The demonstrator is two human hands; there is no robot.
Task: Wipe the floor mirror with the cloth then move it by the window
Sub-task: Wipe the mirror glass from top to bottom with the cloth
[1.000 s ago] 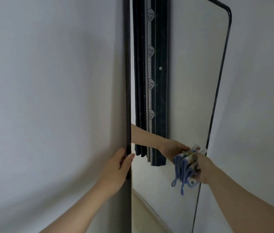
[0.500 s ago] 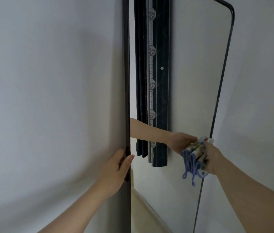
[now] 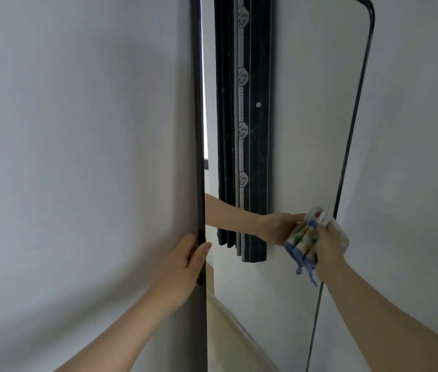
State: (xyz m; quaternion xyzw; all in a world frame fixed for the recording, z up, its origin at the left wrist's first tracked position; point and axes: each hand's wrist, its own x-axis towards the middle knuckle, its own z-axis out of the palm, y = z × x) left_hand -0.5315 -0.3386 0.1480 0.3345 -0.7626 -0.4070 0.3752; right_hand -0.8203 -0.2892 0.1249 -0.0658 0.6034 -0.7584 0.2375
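Observation:
A tall floor mirror (image 3: pixel 306 130) with a thin black frame stands upright against a pale wall, filling the middle of the head view. My left hand (image 3: pixel 185 267) grips its left frame edge at mid height. My right hand (image 3: pixel 329 245) presses a folded patterned cloth (image 3: pixel 305 237) with blue trim against the glass near the right frame edge. The glass reflects my right hand and forearm and a dark curtain.
Pale wall (image 3: pixel 78 157) lies to the left and right of the mirror. A dark patterned curtain (image 3: pixel 250 130) and a bright strip of window show only as reflections. A beige skirting or floor strip (image 3: pixel 228 326) is reflected low in the glass.
My right hand has slid the cloth up and to the right along the glass, toward the right frame edge. My left hand has kept its grip on the left edge.

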